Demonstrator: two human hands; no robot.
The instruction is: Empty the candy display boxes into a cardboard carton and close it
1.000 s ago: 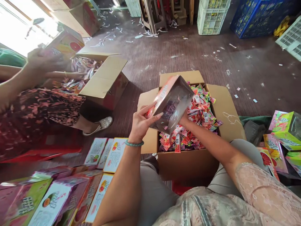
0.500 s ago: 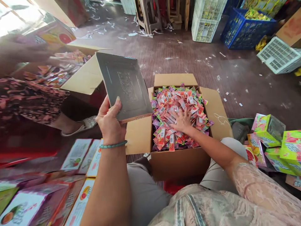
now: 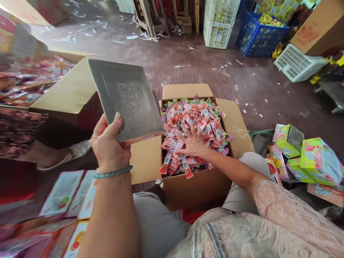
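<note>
My left hand (image 3: 110,143) grips a box (image 3: 129,104) by its near left corner, thumb on its plain grey face with raised lettering. A thin reddish side shows along the box's lower edge; its other faces are hidden. Fingers spread, my right hand (image 3: 192,141) lies palm down on a heap of small printed sachets (image 3: 185,111), mostly pink and red, with green and purple ones around the rim. The sachets fill an open cardboard carton (image 3: 197,188) between my knees, its flaps folded outward.
At left, a person sits behind another open carton (image 3: 64,89) of sachets. Printed boxes (image 3: 63,191) lie at lower left, and green and pink boxes (image 3: 313,161) at right. White crates (image 3: 219,30) and a blue crate (image 3: 260,37) stand farther back. Paper scraps litter the floor.
My right hand has slid toward the near left of the sachet heap, fingers spread wider. My left hand still holds the box. The view has turned a little to the right.
</note>
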